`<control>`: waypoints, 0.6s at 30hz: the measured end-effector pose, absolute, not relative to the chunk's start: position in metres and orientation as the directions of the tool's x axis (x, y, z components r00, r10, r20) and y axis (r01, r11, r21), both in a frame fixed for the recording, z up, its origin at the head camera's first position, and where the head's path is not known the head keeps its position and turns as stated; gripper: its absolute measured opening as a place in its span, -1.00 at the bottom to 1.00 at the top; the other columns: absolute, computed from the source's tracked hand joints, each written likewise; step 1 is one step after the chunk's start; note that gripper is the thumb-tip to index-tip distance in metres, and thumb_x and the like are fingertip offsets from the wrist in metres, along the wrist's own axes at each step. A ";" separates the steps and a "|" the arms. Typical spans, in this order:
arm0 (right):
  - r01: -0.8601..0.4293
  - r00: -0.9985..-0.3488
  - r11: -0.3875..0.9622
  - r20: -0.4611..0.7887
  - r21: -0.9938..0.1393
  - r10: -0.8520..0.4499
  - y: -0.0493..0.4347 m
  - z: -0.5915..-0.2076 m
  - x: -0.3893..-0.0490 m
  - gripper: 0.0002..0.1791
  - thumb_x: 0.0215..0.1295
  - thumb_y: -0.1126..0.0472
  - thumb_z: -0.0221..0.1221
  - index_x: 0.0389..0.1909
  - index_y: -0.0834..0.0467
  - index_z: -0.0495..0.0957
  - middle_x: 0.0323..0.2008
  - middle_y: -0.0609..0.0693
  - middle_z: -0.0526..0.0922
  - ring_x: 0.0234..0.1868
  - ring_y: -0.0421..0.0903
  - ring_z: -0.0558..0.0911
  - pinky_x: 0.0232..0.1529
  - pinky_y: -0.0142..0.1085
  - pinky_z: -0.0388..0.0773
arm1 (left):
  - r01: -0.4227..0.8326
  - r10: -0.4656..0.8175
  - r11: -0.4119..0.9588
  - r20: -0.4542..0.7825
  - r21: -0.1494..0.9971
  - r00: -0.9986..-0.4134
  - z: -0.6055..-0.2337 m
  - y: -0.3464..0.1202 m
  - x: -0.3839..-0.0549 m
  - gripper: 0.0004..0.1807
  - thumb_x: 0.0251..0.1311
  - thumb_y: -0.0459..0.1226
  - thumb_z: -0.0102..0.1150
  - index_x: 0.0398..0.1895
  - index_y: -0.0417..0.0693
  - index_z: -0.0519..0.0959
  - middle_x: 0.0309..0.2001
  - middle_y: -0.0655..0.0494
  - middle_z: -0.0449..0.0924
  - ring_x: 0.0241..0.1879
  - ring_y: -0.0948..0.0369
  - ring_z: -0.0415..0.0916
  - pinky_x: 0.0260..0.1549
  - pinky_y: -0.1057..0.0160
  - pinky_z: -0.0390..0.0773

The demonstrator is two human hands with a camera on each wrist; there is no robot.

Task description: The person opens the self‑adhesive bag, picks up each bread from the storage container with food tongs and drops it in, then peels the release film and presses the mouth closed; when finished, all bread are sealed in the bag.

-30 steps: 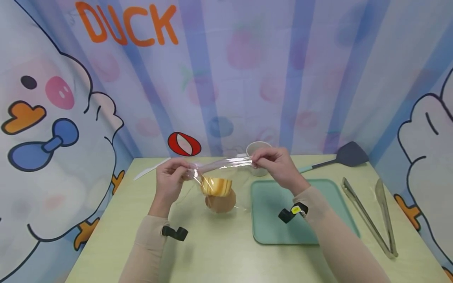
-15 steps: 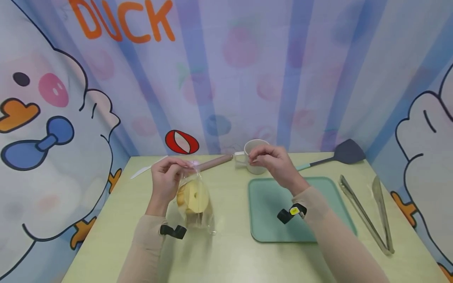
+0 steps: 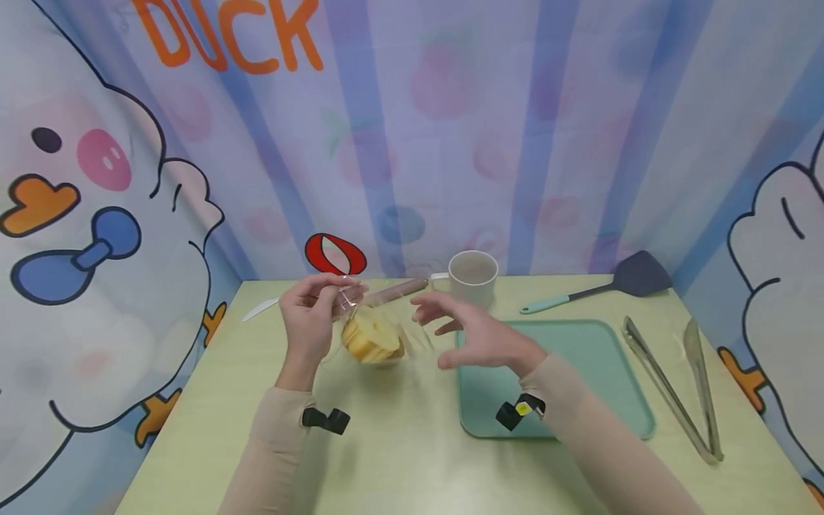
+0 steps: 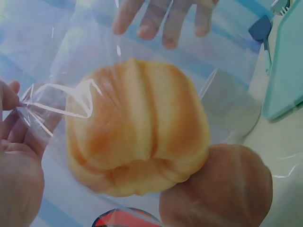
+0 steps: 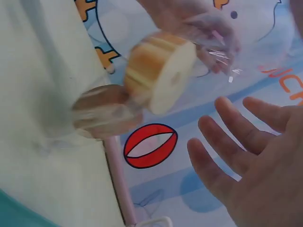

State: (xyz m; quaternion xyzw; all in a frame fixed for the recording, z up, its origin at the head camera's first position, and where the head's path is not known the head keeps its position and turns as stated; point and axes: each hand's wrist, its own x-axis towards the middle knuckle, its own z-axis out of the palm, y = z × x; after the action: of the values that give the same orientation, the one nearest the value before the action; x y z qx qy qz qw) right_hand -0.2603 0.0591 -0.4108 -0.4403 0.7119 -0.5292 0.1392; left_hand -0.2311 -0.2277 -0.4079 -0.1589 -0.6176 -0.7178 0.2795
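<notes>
My left hand (image 3: 305, 322) pinches the gathered top of a clear plastic bag (image 4: 59, 106), which hangs above the table. Inside are a golden loaf-shaped bread piece (image 4: 137, 127) with a pale cut face and a round brown bun (image 4: 218, 189) below it. The right wrist view has the bread (image 5: 158, 71) and the bun (image 5: 106, 112) blurred by motion. My right hand (image 3: 486, 340) is to the right of the bag, fingers spread and holding nothing. Whether its fingertips touch the plastic, I cannot tell.
A green tray (image 3: 605, 372) lies under the right forearm. Metal tongs (image 3: 708, 400) lie right of it. Behind stand a white mug (image 3: 473, 282), a pinkish rod (image 3: 399, 291) and a spatula (image 3: 637, 274). A white plastic knife (image 3: 260, 309) lies back left.
One second ago both hands held the bag's top stretched. The right hand has let go, opened and come left and lower towards the bag; the bread has swung left, then partly back.
</notes>
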 end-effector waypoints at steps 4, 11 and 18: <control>-0.528 -0.633 0.099 0.312 -0.844 -0.709 0.051 -0.420 -0.253 0.03 0.06 -0.06 0.62 0.52 0.09 0.33 0.17 0.03 0.61 0.24 0.04 0.59 0.26 0.09 0.58 | 0.604 -0.235 -0.076 0.574 0.793 -0.784 -0.406 -0.222 -0.232 -0.84 0.48 -0.45 0.15 -0.13 -0.45 0.65 -0.22 -0.16 0.81 -0.23 0.01 0.83 -0.21 0.03 0.78; -0.539 -0.763 -0.044 0.510 -0.841 -0.398 0.047 -0.428 -0.258 -0.91 0.38 0.39 0.34 -0.15 0.23 0.75 -0.23 0.10 0.80 -0.22 -0.06 0.77 -0.14 -0.22 0.74 | 0.555 -0.226 -0.067 0.529 0.829 -0.818 -0.405 -0.225 -0.230 -0.66 0.50 -0.34 0.21 0.27 -0.18 0.58 -0.14 -0.07 0.82 -0.17 0.07 0.83 -0.13 0.07 0.76; -0.494 -0.812 -0.095 0.497 -0.864 -0.305 0.063 -0.413 -0.269 -0.88 0.45 0.37 0.29 -0.12 0.31 0.75 -0.31 0.09 0.80 -0.28 0.03 0.77 -0.13 -0.22 0.77 | 0.545 -0.163 0.060 0.547 0.836 -0.821 -0.404 -0.231 -0.225 -0.74 0.50 -0.33 0.22 0.12 -0.25 0.71 -0.14 -0.11 0.82 -0.22 0.12 0.83 -0.17 0.13 0.77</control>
State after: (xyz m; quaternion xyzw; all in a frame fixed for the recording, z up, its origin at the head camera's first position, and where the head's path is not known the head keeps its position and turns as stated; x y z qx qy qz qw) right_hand -0.2689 0.0628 -0.4134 -0.2983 0.6692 -0.6770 -0.0698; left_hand -0.2248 -0.2314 -0.4042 -0.1409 -0.6786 -0.6708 0.2639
